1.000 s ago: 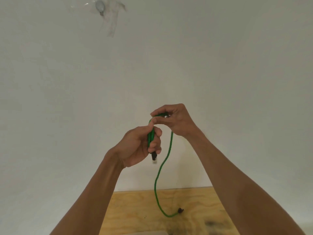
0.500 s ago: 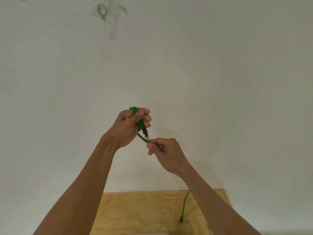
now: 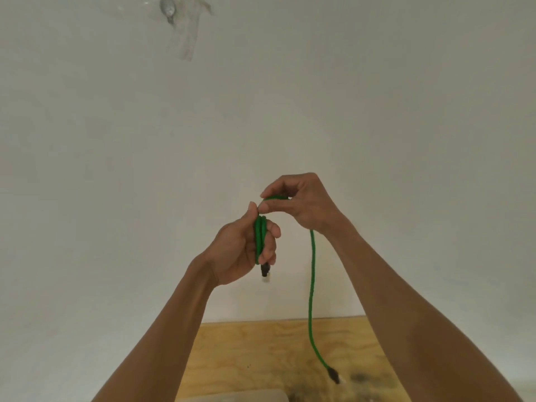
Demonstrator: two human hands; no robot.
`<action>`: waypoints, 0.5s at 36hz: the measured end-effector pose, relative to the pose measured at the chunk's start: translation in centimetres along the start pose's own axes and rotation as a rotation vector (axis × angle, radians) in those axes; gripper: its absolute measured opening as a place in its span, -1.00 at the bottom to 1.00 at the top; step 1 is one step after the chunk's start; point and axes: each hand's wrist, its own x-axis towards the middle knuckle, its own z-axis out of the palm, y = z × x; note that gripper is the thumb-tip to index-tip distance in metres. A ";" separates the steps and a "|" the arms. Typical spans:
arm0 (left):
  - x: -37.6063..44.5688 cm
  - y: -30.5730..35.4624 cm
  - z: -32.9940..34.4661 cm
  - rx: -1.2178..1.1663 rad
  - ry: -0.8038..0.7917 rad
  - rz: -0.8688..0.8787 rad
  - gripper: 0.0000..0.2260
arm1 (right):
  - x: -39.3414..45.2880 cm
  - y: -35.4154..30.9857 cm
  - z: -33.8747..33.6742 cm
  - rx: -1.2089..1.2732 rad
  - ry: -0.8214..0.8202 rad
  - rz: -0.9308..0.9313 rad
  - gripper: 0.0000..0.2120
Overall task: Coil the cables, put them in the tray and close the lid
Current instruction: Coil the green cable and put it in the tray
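**Coiling in progress: green cable part-wound, tail hanging free**

The green cable (image 3: 312, 285) is held up at the centre of the frame, against a plain white wall (image 3: 116, 169). Several loops are gathered in the left hand (image 3: 240, 250), whose fingers are clenched around the bundle; one black plug with a pale tip (image 3: 265, 272) pokes out just below that fist. The right hand (image 3: 301, 204), just above and to the right, pinches the cable between thumb and fingertips, touching the top of the bundle. From it the rest of the cable hangs down to a second plug (image 3: 333, 375) low in the frame, over the plywood table (image 3: 246, 358).

Judgement: the step in hand is coiling, not yet complete. The next move calls for laying the pinched loop into the left fist, then sliding the right hand down the tail for another loop.

A pale edge at bottom centre may be the tray (image 3: 232, 396); cannot confirm. No lid is in view.
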 end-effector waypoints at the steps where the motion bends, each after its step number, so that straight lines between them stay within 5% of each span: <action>1: 0.0 0.0 0.4 -0.029 -0.016 0.008 -0.45 | 0.0 0.6 0.0 0.065 0.012 0.027 -0.82; 5: 0.2 0.4 1.6 -0.070 -0.068 0.105 -0.63 | -1.5 2.7 1.2 0.234 0.008 0.096 -0.88; 8: 0.6 1.0 1.9 -0.035 -0.030 0.175 -0.69 | -3.8 3.8 3.0 0.417 -0.034 0.163 -0.68; 18: 2.2 3.7 -1.6 0.218 0.184 0.295 -0.75 | -7.2 5.0 6.3 0.149 0.161 0.236 -0.84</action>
